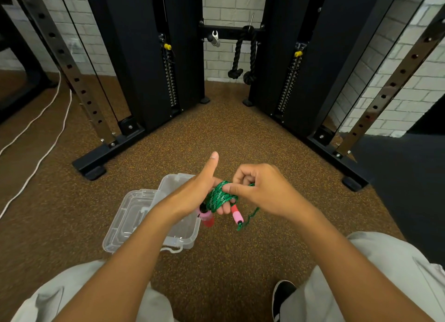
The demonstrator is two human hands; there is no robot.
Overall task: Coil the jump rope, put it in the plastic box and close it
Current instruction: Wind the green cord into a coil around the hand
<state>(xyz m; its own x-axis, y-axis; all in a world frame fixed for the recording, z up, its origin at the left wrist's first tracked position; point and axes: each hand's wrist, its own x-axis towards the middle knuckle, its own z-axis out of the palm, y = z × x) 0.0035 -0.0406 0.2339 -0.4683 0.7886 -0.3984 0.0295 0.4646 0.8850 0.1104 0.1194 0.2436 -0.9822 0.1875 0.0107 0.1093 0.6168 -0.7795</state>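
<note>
Most of the jump rope (220, 196) is wound around the left hand (195, 191); the right hand (255, 189) pinches it from the right. The open plastic box (154, 215) lies below, slightly left.

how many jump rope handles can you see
2. One handle hangs below the left hand, over the box. The other handle hangs below the coil, nearer the right hand.
</note>
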